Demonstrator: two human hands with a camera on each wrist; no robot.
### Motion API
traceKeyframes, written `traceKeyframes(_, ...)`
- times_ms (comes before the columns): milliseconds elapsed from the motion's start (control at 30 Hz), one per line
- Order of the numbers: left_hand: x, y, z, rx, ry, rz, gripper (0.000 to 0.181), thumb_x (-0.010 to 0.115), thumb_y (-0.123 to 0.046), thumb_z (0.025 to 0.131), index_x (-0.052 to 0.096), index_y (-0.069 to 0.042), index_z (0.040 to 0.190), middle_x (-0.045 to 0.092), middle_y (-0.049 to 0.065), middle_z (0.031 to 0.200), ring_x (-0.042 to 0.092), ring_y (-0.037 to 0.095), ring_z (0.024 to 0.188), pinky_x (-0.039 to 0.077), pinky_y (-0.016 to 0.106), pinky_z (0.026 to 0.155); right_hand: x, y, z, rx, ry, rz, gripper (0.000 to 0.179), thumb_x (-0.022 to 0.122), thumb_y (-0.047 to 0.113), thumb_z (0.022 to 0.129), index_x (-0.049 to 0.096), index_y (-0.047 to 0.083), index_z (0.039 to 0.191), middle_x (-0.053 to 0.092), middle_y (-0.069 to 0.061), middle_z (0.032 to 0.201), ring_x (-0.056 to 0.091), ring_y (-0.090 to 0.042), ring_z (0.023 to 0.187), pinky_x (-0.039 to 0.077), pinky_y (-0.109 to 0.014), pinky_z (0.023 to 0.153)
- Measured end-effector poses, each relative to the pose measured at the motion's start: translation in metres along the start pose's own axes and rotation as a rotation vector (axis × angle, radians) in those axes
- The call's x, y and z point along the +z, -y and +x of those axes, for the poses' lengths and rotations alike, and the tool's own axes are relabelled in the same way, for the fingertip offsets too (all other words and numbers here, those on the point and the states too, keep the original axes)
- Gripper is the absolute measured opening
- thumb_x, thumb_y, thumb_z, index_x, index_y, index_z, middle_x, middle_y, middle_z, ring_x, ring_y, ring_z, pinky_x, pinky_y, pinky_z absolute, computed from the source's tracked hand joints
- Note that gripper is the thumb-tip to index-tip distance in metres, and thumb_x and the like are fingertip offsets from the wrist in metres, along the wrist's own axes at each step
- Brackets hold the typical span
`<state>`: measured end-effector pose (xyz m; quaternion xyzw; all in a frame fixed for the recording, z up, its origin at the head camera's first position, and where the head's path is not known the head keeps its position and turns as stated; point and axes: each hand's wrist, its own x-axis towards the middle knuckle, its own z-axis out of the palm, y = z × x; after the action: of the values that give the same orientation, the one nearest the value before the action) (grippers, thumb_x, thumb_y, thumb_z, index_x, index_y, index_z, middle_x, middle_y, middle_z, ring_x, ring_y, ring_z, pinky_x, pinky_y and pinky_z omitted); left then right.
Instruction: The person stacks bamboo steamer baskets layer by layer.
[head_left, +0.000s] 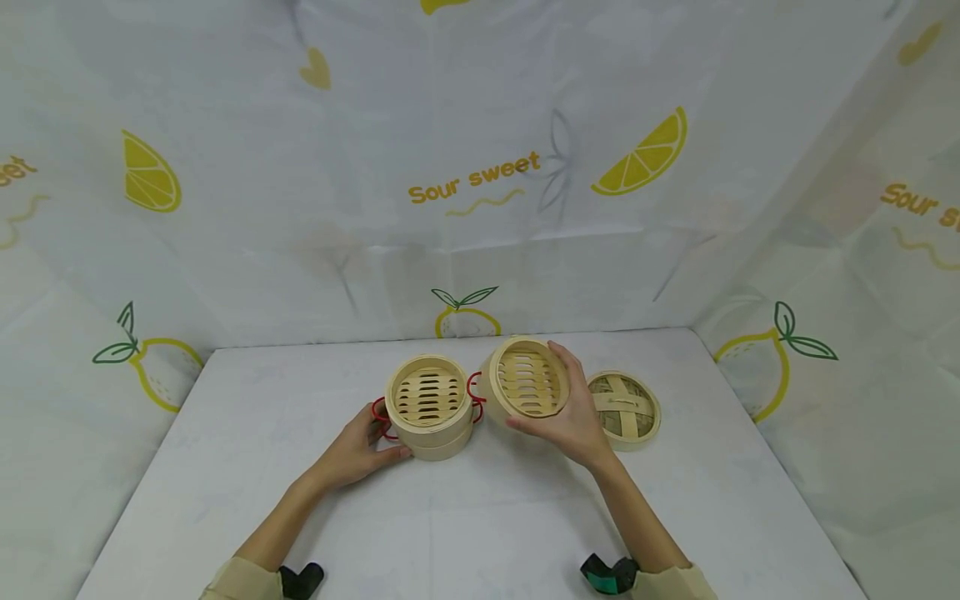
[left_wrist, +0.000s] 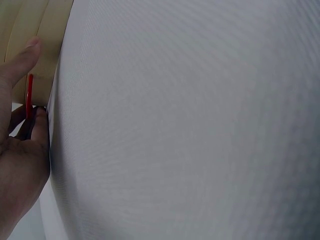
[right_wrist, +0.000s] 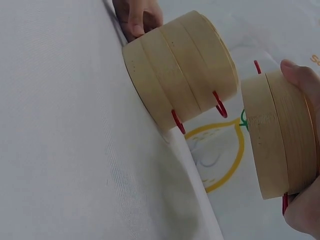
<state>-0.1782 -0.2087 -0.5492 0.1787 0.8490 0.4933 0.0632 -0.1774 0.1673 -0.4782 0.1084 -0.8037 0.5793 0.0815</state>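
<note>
A stack of round bamboo steamer baskets (head_left: 435,450) with red side handles stands on the table, its slatted top facing up. My left hand (head_left: 360,450) holds its left side low down, the thumb on the front wall and the fingers around the back by the handles. In the left wrist view, the thumb lies against the bamboo wall near a red handle (left_wrist: 29,95). My right hand (head_left: 566,421) grips another bamboo steamer basket (head_left: 528,383) by its rim, raised and tilted right of the stack. The right wrist view shows a gap between this basket (right_wrist: 275,135) and the stack (right_wrist: 175,65).
A round woven bamboo lid (head_left: 622,408) lies on the white table (head_left: 450,533) to the right, partly behind my right hand. A white cloth with lemon prints (head_left: 337,208) hangs behind the table and along both sides.
</note>
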Motion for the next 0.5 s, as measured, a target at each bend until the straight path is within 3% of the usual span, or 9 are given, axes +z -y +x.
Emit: traceKeyframes(500,0.0003,-0.0010,0.0003,0.006,0.000,-0.001,0.089,0.093,-0.025,0.088,0.044,-0.002,0.158,0.061,0.017,0.148,0.059,0.039,0.144,0.047,0.058,0.127,0.0030,0.0064,0.0001,-0.011,0.005,0.029,0.130,0.106,0.014,0.064,0.029,0.018,0.169,0.033,-0.010,0.174,0.036,-0.035,0.160,0.029,-0.062,0.135)
